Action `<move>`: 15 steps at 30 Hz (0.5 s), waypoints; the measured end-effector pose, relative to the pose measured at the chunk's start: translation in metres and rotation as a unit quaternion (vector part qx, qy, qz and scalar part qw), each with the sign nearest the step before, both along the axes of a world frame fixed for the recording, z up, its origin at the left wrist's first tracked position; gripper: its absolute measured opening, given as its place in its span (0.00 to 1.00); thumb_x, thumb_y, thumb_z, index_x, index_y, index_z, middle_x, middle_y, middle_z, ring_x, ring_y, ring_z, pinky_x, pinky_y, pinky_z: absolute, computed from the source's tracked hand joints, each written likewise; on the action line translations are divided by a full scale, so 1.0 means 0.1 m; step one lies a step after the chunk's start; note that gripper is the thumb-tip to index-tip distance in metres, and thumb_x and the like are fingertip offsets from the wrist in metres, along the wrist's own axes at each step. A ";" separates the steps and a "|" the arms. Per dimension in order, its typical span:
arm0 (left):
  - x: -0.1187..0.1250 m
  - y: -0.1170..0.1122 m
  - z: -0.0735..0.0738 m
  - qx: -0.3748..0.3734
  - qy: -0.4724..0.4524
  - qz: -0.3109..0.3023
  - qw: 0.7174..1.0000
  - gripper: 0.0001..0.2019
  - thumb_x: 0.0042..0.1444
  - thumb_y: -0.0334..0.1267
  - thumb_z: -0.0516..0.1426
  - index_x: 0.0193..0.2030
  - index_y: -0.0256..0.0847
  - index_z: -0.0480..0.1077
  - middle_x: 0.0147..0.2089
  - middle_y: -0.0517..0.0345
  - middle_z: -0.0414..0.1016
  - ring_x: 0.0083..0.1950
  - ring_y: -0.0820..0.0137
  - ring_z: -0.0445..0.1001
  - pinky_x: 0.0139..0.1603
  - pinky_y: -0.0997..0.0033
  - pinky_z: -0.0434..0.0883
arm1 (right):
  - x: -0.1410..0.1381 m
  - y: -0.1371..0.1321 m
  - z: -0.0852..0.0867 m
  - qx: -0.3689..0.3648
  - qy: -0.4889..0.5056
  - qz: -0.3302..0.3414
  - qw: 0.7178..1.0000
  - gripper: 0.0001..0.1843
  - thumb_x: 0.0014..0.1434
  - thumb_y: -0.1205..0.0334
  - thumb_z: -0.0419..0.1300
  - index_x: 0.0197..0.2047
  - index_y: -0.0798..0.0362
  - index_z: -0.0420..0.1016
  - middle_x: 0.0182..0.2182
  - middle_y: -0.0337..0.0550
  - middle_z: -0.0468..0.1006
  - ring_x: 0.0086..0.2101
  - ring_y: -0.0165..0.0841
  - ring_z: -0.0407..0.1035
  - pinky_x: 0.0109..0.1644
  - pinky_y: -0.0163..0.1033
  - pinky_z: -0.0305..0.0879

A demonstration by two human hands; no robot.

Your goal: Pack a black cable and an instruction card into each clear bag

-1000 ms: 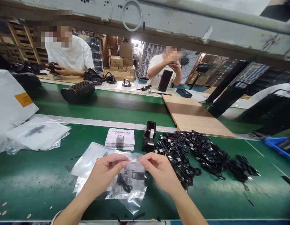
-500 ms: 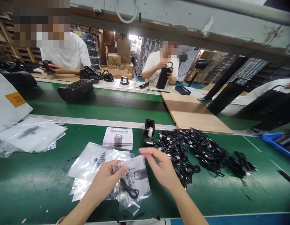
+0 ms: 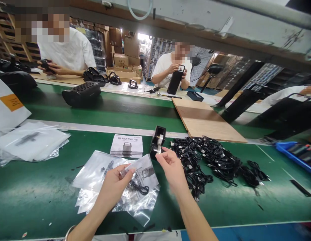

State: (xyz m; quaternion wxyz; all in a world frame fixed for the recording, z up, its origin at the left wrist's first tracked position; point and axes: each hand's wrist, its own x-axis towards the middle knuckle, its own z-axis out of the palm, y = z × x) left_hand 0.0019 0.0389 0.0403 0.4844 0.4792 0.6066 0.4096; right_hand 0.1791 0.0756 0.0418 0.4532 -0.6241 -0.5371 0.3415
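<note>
My left hand (image 3: pixel 114 185) is closed on the top edge of a clear plastic bag (image 3: pixel 142 190) that holds a black cable and a printed booklet. It holds the bag just above the green table (image 3: pixel 45 194). My right hand (image 3: pixel 170 166) has reached forward to the black tape dispenser (image 3: pixel 157 141), and its thumb and fingers pinch at the tape end (image 3: pixel 161 149). A stack of white booklets (image 3: pixel 127 145) lies left of the dispenser. A heap of black cables (image 3: pixel 208 160) lies to the right of my right hand.
Empty clear bags (image 3: pixel 95 174) lie under my left hand; more bags (image 3: pixel 29 142) are piled at far left. A wooden board (image 3: pixel 205 120) and a black speaker (image 3: pixel 81 93) sit further back. Two people work across the belt. A blue tray (image 3: pixel 296 154) sits at right.
My right hand let go of the bag's top edge and moved forward to the tape dispenser. My left hand kept hold of the bag.
</note>
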 end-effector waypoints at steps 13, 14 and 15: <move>0.03 -0.09 0.12 0.017 0.034 -0.029 0.999 0.16 0.49 0.48 0.56 0.38 0.39 0.75 0.21 0.65 0.69 0.20 0.75 0.62 0.20 0.78 0.59 | -0.26 -0.46 0.15 -0.023 0.009 0.116 0.993 0.16 0.56 0.52 0.53 0.22 0.53 0.66 0.22 0.37 0.65 0.24 0.29 0.60 0.27 0.33 0.57; 0.04 -0.11 0.12 0.013 0.039 -0.029 0.999 0.16 0.49 0.48 0.56 0.38 0.39 0.75 0.20 0.65 0.68 0.19 0.76 0.60 0.20 0.79 0.59 | -0.32 -0.45 0.13 -0.050 -0.003 0.115 0.992 0.18 0.55 0.51 0.54 0.21 0.53 0.66 0.20 0.36 0.65 0.22 0.28 0.59 0.25 0.33 0.56; 0.04 -0.12 0.12 0.007 0.040 -0.026 0.999 0.16 0.49 0.48 0.56 0.38 0.39 0.74 0.19 0.66 0.68 0.19 0.77 0.60 0.19 0.79 0.59 | -0.35 -0.43 0.11 -0.073 -0.029 0.107 0.991 0.19 0.54 0.49 0.54 0.19 0.53 0.65 0.17 0.35 0.65 0.21 0.28 0.58 0.24 0.33 0.54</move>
